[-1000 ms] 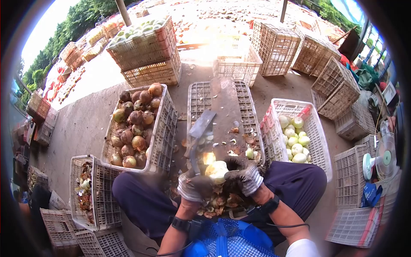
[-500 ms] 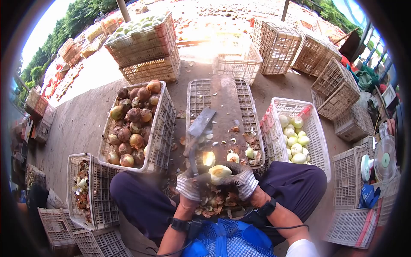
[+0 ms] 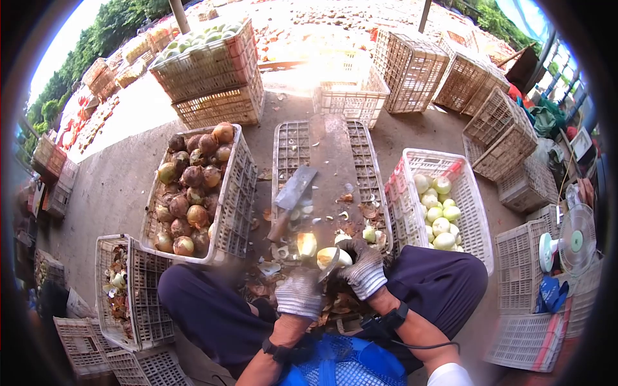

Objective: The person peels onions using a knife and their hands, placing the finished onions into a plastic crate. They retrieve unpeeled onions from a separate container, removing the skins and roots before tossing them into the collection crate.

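My left hand (image 3: 299, 293), in a striped, dirty glove, is closed on a small knife; its fingers are mostly hidden. The knife's curved blade (image 3: 330, 264) lies against a pale onion (image 3: 343, 258). My right hand (image 3: 362, 267), in a dark-stained glove, wraps its fingers round that onion from the right. Just beyond my hands, a cut onion piece (image 3: 307, 244) rests on the narrow board (image 3: 333, 157). Along the board's left side lies a cleaver (image 3: 296, 188), its handle towards me, among scraps of skin.
A crate (image 3: 239, 174) of unpeeled onions stands left of the board, and a crate (image 3: 473, 193) of peeled ones right. The lower-left crate (image 3: 132, 289) holds peelings. Stacked crates (image 3: 209, 71) stand at the back left. A fan (image 3: 576, 240) is at the right.
My left hand has moved down and towards me, and the curved blade has come from above that hand onto the onion. My right hand still holds the onion, now tilted. The view has shifted slightly.
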Motion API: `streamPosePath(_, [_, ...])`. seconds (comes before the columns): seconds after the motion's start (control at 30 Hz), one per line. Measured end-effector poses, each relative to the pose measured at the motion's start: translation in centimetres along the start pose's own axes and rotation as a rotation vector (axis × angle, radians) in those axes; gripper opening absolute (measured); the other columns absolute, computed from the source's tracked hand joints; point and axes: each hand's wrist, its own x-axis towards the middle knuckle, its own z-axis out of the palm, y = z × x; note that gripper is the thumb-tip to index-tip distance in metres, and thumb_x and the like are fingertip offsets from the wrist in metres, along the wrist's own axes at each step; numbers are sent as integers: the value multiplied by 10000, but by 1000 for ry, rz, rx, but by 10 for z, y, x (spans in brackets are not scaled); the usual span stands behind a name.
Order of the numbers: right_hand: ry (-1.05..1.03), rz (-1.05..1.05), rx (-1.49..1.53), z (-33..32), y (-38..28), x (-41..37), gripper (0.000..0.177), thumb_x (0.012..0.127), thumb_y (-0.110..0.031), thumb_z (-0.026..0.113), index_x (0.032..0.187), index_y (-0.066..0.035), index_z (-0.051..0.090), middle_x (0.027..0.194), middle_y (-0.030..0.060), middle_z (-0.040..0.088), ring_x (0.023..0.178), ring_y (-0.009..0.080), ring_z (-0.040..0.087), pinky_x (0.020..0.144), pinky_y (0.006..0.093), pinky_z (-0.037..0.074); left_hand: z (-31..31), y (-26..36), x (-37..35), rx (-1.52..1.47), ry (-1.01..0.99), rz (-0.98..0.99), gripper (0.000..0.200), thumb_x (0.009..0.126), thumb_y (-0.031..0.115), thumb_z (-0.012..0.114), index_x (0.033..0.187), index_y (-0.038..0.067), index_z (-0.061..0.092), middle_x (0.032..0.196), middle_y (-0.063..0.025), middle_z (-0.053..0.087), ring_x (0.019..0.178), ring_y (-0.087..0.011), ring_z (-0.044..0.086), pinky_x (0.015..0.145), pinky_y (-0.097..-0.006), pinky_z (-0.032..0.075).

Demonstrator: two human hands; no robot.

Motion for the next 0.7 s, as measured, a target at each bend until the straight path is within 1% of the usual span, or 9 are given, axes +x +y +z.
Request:
streamPosePath(0.07, [57, -55, -75, 3, 0, -1, 500, 577, -150, 831, 1001, -8, 605, 889, 114, 662, 804, 180, 642, 747, 306, 520, 2, 3, 1, 29, -8, -25, 202, 677, 120, 624, 868, 58, 604, 820, -150, 591, 747, -328, 590, 632, -426, 484])
streamPosePath(0.17, [58, -91, -135, 2, -2, -3, 484, 576, -152, 820, 991, -19, 609, 860, 104, 659, 789, 183, 644, 734, 304, 523, 25, -12, -2, 111, 5, -80, 302, 663, 287, 701, 878, 86, 630, 799, -163, 622, 729, -364, 608, 610, -466, 486])
streamPosePath(0.27, [84, -95, -102, 4, -1, -2, 450, 575, -127, 802, 972, -31, 612, 857, 95, 656, 782, 181, 642, 726, 304, 524, 28, -16, 3, 126, -87, -201, 313, 664, 310, 703, 863, 83, 623, 809, -163, 618, 734, -361, 609, 598, -473, 482])
streamPosePath(0.37, [83, -111, -73, 2, -9, -3, 437, 569, -113, 797, 960, -44, 613, 858, 88, 656, 774, 185, 643, 716, 303, 525, 28, -20, 3, 110, -122, -191, 299, 696, 301, 679, 883, 74, 621, 825, -165, 614, 742, -360, 610, 611, -469, 484])
streamPosePath(0.47, [63, -82, -54, 2, -15, -2, 418, 572, -95, 781, 952, -51, 613, 853, 85, 653, 771, 190, 642, 717, 304, 524, 24, -12, -1, 37, 23, -76, 296, 720, 290, 655, 905, 62, 614, 829, -175, 610, 739, -365, 608, 633, -467, 486])
streamPosePath(0.5, [68, -86, -56, 2, -14, -1, 411, 574, -90, 777, 949, -52, 613, 853, 84, 652, 772, 190, 642, 717, 304, 523, 26, -13, -1, 53, 3, -73, 303, 731, 291, 646, 922, 59, 611, 840, -182, 612, 750, -367, 609, 653, -469, 487])
streamPosePath(0.57, [74, -95, -58, 3, -13, -2, 398, 579, -79, 768, 944, -54, 612, 852, 84, 651, 772, 189, 642, 719, 304, 522, 29, -14, 1, 83, -51, -144, 306, 730, 295, 646, 923, 60, 611, 856, -187, 614, 761, -366, 611, 655, -474, 485])
streamPosePath(0.7, [121, -176, -107, 7, 6, 0, 394, 573, -63, 757, 938, -54, 608, 859, 89, 646, 781, 194, 641, 721, 305, 522, 29, -12, 7, 135, -180, -267, 318, 730, 306, 642, 934, 63, 612, 892, -185, 622, 792, -367, 617, 674, -474, 490])
